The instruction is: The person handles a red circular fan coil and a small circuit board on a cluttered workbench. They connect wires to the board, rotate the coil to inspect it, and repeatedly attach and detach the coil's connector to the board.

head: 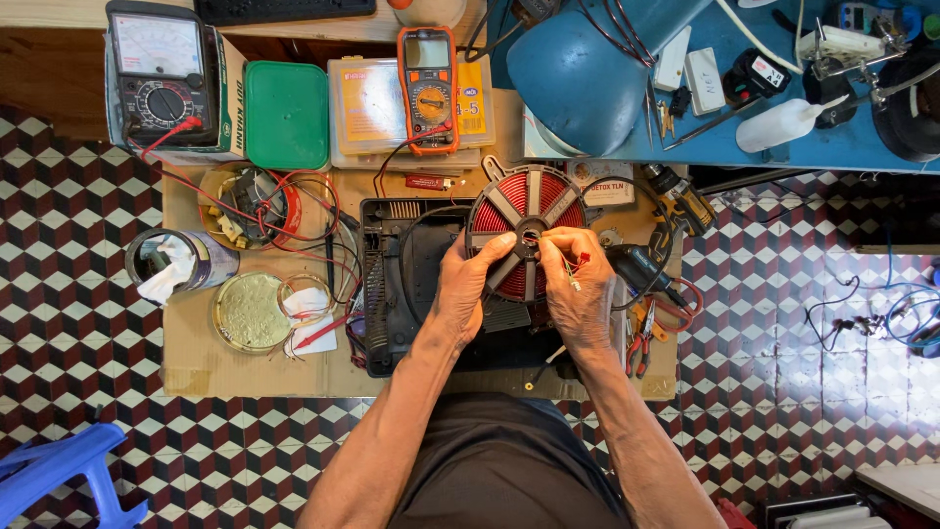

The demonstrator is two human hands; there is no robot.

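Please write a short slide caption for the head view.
Both hands, left hand and right hand, hold a red coil disc above an opened black casing.

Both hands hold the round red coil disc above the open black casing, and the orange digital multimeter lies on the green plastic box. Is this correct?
Not quite. In the head view, the orange digital multimeter lies on the clear plastic case with yellow inserts, not the green plastic box. Both hands, left and right, do hold the round red coil disc above the open black casing.

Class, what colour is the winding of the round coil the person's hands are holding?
Red, with grey spokes across it; the coil shows clearly in the head view.
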